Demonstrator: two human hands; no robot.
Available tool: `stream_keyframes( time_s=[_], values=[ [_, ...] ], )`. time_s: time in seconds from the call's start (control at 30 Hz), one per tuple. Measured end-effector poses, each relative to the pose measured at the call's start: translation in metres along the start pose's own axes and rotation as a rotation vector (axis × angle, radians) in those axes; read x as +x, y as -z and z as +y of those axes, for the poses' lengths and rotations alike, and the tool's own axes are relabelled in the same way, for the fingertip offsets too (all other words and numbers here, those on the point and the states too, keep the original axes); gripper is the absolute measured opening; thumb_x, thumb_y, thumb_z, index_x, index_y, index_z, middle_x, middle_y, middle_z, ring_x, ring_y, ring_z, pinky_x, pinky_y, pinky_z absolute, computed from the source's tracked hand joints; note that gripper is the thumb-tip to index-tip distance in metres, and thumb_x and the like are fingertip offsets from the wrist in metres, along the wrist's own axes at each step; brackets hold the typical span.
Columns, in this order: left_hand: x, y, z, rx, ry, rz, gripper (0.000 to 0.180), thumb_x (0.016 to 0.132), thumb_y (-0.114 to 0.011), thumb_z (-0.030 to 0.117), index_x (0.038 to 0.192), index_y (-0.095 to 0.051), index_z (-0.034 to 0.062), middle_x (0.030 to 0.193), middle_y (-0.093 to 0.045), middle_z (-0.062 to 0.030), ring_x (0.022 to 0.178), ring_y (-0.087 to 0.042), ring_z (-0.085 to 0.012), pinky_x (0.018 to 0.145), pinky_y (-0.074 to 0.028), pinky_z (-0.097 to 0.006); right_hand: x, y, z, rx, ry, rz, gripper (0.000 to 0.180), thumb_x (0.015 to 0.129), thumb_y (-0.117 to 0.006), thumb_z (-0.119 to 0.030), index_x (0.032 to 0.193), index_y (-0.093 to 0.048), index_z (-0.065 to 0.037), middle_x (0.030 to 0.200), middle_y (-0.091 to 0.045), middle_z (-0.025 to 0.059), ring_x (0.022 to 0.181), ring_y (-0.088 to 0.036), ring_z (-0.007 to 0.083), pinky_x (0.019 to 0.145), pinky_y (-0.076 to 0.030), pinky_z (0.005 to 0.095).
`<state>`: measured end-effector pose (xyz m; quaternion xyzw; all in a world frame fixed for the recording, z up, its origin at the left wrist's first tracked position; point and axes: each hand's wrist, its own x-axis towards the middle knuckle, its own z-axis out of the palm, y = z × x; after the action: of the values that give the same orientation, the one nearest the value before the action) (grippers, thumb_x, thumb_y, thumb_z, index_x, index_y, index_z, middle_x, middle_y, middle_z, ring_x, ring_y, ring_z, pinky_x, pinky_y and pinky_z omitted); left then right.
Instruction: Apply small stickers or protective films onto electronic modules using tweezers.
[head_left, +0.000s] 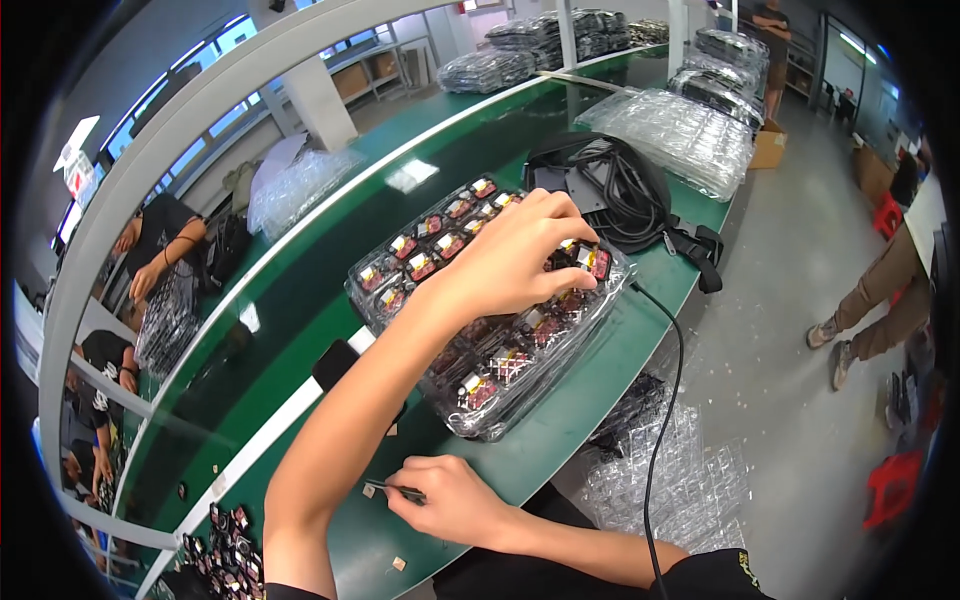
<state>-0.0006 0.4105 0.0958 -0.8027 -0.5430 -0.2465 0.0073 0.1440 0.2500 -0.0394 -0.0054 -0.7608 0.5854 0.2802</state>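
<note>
Head view: right hand [445,500] is nearest, low over the near edge of the green counter [610,360]; thumb and fingers closed on a thin dark tool [400,490], tweezers by the look of it. Small tan pieces [399,564] lie loose around that hand. Left of it, beyond the left forearm, is a loose heap of modules [222,555], dark red and black.

Ahead of the right hand: a clear tray stack [540,385]. Top tray is pocketed, one small dark-red module with white and yellow patches per visible pocket. Pockets under the left arm are hidden; lower layers too glossy to read.

Left hand [520,245] is over the far right part of that tray, fingers curled, narrow gap between thumb and fingertips. Module in question [597,262] sits right at those tips, in the right-end pocket. Pinched or just straddled, can't tell.

Step in hand, my read: handling single modules at their pockets. Next move calls for a light fingertip grip, straight in or out, neighbours undisturbed, tool kept clear.

Just past the left hand: coiled black cable [635,205]. Farther on, flattened clear trays [675,140] piled at the counter's end, cardboard box [768,147] beyond on the floor. Contents not visible.
</note>
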Motion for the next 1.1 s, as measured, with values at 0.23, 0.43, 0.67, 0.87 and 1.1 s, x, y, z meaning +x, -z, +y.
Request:
stream_keyframes(
  time_s=[0.23, 0.43, 0.67, 0.87, 1.1],
  values=[
    [-0.023, 0.003, -0.006, -0.036, 0.063, 0.006, 0.049, 0.097, -0.083, 0.028, 0.143, -0.075, 0.0124, 0.148, -0.064, -0.0145, 0.142, -0.054, -0.0351, 0.122, -0.043, -0.050, 0.003, 0.005, -0.007, 0.075, -0.093, -0.076, 0.016, 0.096, -0.074, -0.013, 0.090, -0.076, 0.002, 0.085, -0.070, 0.0169, 0.075, -0.071, 0.0417, 0.068, -0.058, 0.0498],
    [-0.158, 0.053, -0.005, 0.120, 0.340, 0.162, 0.040, 0.101, -0.079, 0.020, 0.139, -0.075, 0.0108, 0.149, -0.065, -0.0116, 0.141, -0.055, -0.0332, 0.121, -0.043, -0.048, 0.000, 0.011, -0.005, -0.065, 0.028, -0.039, 0.007, 0.092, -0.078, -0.009, 0.095, -0.080, -0.002, 0.081, -0.071, 0.0137, 0.068, -0.072, 0.0336, 0.062, -0.057, 0.0427],
    [-0.443, 0.128, -0.008, 0.677, 1.061, 0.041, 0.042, 0.101, -0.076, 0.026, 0.140, -0.074, 0.0096, 0.147, -0.068, -0.0170, 0.139, -0.062, -0.0408, 0.119, -0.049, -0.050, 0.003, 0.011, -0.011, -0.096, -0.018, -0.122, 0.009, 0.093, -0.077, -0.008, 0.094, -0.080, 0.000, 0.080, -0.069, 0.0107, 0.059, -0.068, 0.0336, 0.057, -0.055, 0.0441],
    [-0.714, 0.206, 0.078, 1.004, 1.703, -0.051, 0.046, 0.107, -0.067, 0.036, 0.149, -0.071, 0.0184, 0.145, -0.068, -0.0255, 0.138, -0.063, -0.0444, 0.115, -0.051, -0.051, 0.004, 0.009, -0.016, -0.074, 0.027, -0.141, 0.011, 0.092, -0.079, -0.008, 0.097, -0.081, 0.002, 0.080, -0.070, 0.0097, 0.055, -0.067, 0.0298, 0.054, -0.053, 0.0417],
    [-0.697, 0.185, 0.070, 0.806, 1.500, 0.204, 0.027, 0.100, -0.071, 0.010, 0.127, -0.074, 0.0077, 0.106, -0.071, -0.0233, 0.103, -0.071, -0.0445, 0.094, -0.056, -0.051, 0.001, 0.005, -0.015, -0.125, -0.011, -0.126, 0.011, 0.090, -0.081, -0.007, 0.098, -0.082, 0.001, 0.079, -0.070, 0.0083, 0.051, -0.062, 0.0257, 0.051, -0.048, 0.0386]
  ],
)
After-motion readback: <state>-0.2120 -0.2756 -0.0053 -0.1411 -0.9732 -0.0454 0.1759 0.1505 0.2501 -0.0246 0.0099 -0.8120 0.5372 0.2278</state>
